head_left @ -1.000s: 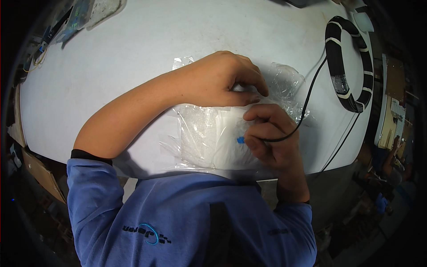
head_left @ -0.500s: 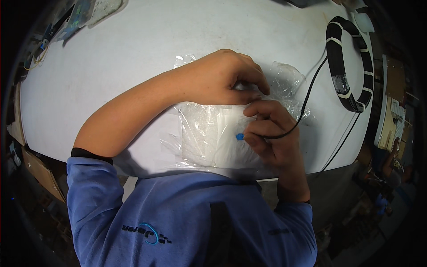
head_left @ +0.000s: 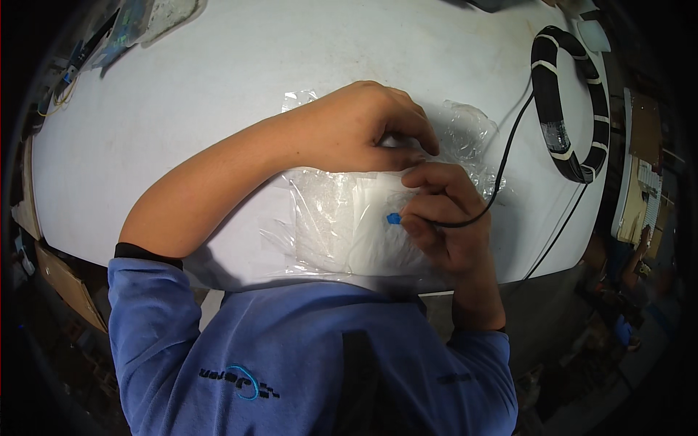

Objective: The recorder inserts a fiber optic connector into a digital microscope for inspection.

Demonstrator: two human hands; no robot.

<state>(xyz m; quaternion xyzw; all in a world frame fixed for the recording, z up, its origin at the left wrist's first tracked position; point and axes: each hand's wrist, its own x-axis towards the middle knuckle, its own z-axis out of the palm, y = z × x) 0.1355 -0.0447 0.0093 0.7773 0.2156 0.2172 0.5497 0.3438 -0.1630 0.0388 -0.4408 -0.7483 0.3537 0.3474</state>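
Observation:
Pinched between thumb and fingers of my right hand [head_left: 452, 214] is the end of a thin black cable [head_left: 502, 178], with a small blue tip [head_left: 393, 218] sticking out to the left. Under the tip lies a clear plastic bag [head_left: 320, 218] with a white, soft-looking sheet [head_left: 372, 225] in or under it. My left hand [head_left: 382, 127] bends across the bag's far side from the left, fingers curled and thumb close to the index finger. It seems to grip the bag's film, though the fingertips are partly hidden. Both hands are close together.
A thick black cable coil [head_left: 552, 109] bound with pale ties lies at the table's right, joined to the thin cable. More crumpled clear film [head_left: 469, 131] spreads beyond my hands. Plastic bags [head_left: 156, 25] sit at the far left of the white table [head_left: 240, 65].
The blue tip has shifted very slightly up and turned a little in my right hand. My left hand stays nearly still.

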